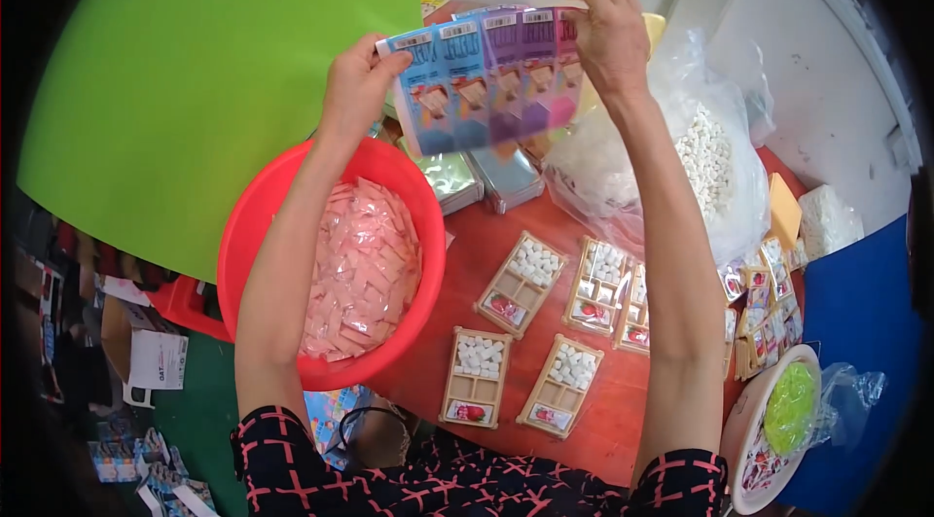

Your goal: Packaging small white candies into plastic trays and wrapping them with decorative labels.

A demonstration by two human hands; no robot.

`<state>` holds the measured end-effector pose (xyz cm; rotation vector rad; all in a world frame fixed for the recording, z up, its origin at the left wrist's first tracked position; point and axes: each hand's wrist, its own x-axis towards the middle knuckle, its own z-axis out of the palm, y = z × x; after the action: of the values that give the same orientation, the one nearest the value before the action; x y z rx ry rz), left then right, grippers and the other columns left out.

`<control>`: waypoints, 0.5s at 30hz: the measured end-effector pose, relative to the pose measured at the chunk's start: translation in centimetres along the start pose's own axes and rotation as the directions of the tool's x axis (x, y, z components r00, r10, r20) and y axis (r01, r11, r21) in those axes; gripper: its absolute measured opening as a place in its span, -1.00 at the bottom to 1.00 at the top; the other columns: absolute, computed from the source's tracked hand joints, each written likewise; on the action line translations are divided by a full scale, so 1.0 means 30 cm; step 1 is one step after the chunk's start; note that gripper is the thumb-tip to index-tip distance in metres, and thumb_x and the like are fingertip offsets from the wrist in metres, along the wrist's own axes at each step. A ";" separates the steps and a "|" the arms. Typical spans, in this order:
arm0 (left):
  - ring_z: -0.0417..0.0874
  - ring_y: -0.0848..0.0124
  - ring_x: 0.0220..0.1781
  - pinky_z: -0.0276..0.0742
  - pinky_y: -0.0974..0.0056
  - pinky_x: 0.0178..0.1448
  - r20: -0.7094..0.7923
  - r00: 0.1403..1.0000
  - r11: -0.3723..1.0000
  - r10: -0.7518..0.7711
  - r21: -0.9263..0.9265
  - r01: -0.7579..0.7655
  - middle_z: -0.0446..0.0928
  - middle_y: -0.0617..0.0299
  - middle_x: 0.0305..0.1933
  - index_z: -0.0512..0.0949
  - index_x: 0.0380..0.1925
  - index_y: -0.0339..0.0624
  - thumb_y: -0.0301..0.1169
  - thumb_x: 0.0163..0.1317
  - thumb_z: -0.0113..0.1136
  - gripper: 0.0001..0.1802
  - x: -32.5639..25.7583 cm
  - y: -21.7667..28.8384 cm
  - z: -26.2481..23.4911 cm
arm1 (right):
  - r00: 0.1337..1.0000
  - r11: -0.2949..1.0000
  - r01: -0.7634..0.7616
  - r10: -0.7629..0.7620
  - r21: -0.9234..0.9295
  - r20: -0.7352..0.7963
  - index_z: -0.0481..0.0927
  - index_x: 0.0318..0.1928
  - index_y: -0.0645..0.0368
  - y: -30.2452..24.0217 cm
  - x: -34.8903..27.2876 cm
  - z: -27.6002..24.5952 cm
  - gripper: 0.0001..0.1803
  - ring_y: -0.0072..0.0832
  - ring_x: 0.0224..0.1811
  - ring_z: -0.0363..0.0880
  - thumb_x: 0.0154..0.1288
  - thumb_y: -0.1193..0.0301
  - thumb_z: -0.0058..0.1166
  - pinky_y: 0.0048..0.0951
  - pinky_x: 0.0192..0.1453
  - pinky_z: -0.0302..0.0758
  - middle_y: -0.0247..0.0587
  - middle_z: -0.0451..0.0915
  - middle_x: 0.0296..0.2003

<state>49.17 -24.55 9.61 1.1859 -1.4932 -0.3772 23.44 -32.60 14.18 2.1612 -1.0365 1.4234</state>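
Observation:
A glossy printed sheet of packaging (477,94), banded in blue, purple and pink, is stretched between my two raised hands. My left hand (358,87) pinches its left edge, thumb in front. At its upper right corner, my right hand (611,42) is closed on the sheet. Beneath it lie stacks of flat plastic packets (506,178). On the red table (467,254) below stand several small wooden trays; one tray (474,376) holds white cubes and a strawberry-printed sachet, with bare compartments between. Another tray (561,386) beside it is filled alike. My right forearm partly hides some trays.
A red basin (233,254) of pink wrapped pieces (360,274) stands left. To the right are a clear bag of white cubes (705,167), stacked filled trays (769,322) and a pale bowl (735,439) with a green bag. A light wall (817,60) borders the far right.

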 end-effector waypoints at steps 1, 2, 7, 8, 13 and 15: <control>0.48 0.61 -0.44 0.37 0.46 -0.33 -0.002 0.999 0.988 -0.050 -0.145 0.049 0.56 0.31 -0.45 0.54 -0.35 -0.30 -0.50 0.15 0.09 -0.89 -0.012 0.020 0.020 | 0.999 1.000 0.020 -0.019 0.018 -0.050 0.56 -0.25 0.06 -0.023 0.013 -0.034 -0.78 -0.24 -0.25 0.47 0.00 0.47 0.14 -0.29 -0.15 0.40 -0.22 0.54 -0.28; 0.44 0.66 -0.42 0.36 0.47 -0.32 0.010 0.998 0.950 -0.066 -0.306 0.066 0.55 0.35 -0.44 0.54 -0.34 -0.32 -0.50 0.19 0.07 -0.88 -0.023 0.040 0.038 | 0.998 0.999 -0.007 0.009 0.035 -0.070 0.56 -0.21 0.05 -0.052 0.019 -0.066 -0.72 -0.25 -0.23 0.46 -0.03 0.48 0.16 -0.30 -0.11 0.40 -0.21 0.54 -0.25; 0.38 0.66 -0.46 0.30 0.49 -0.36 0.030 0.990 0.924 -0.141 -0.354 0.142 0.49 0.41 -0.47 0.55 -0.33 -0.30 -0.42 0.24 0.03 -0.83 -0.116 0.137 0.100 | 0.988 0.918 0.100 -0.138 0.384 0.075 0.54 -0.20 0.12 -0.263 -0.071 -0.129 -0.71 -0.27 -0.30 0.51 -0.02 0.54 0.16 -0.37 -0.20 0.44 -0.20 0.54 -0.25; 0.35 0.67 -0.48 0.28 0.49 -0.38 0.049 0.988 0.935 -0.149 -0.318 0.157 0.46 0.42 -0.50 0.55 -0.34 -0.30 -0.40 0.26 0.02 -0.81 -0.136 0.151 0.110 | 0.966 0.876 0.028 -0.148 0.481 0.213 0.53 -0.22 0.15 -0.291 -0.088 -0.128 -0.74 -0.26 -0.34 0.52 -0.01 0.57 0.14 -0.40 -0.25 0.45 -0.21 0.55 -0.27; 0.27 0.65 -0.54 0.21 0.47 -0.46 0.069 0.998 0.970 0.003 -0.244 0.014 0.32 0.42 -0.63 0.50 -0.38 -0.28 -0.40 0.29 -0.02 -0.82 -0.218 0.194 0.162 | 0.970 0.786 -0.077 -0.082 0.613 0.227 0.48 -0.34 0.26 -0.300 -0.128 -0.117 -0.89 -0.52 -0.44 0.45 0.07 0.62 0.07 -0.52 -0.31 0.40 -0.25 0.48 -0.50; 0.27 0.64 -0.56 0.21 0.47 -0.48 0.007 1.000 0.953 0.026 -0.302 -0.023 0.31 0.38 -0.65 0.46 -0.33 -0.25 -0.40 0.28 -0.01 -0.86 -0.238 0.211 0.175 | 0.948 0.740 -0.206 -0.012 0.641 0.318 0.48 -0.36 0.28 -0.285 -0.142 -0.128 -0.94 -0.63 -0.44 0.38 0.12 0.63 0.04 -0.57 -0.32 0.37 -0.33 0.43 -0.54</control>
<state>40.62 -17.81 8.89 0.9220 -1.3995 -0.5742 26.32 -22.79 12.87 2.9582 -0.8073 1.7481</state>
